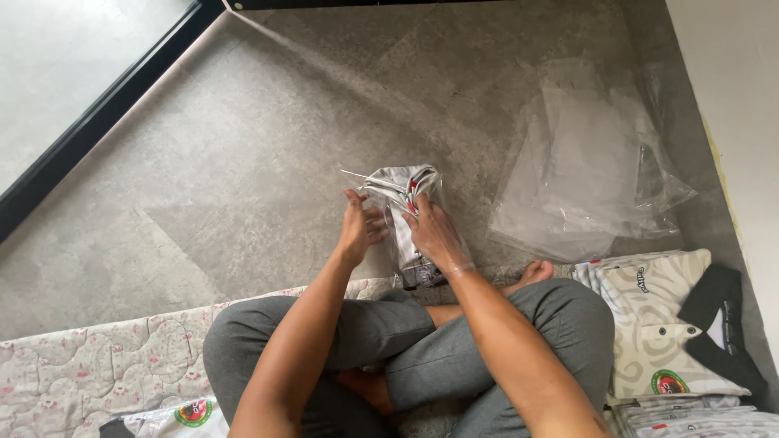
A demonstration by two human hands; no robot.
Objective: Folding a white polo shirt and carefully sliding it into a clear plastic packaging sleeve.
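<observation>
One head-worn camera looks steeply down, close over the lap and floor [268,146].

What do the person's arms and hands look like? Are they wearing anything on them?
Both arms are bare all the way up, with no sleeves showing. The left hand and right hand have no gloves, and I can see no rings, watch or bracelets. The fingers are slim. Below the arms, the person wears grey trousers.

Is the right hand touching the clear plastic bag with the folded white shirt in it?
Touching. The head view shows the right hand inside the clear plastic bag, with film over its wrist.
</observation>
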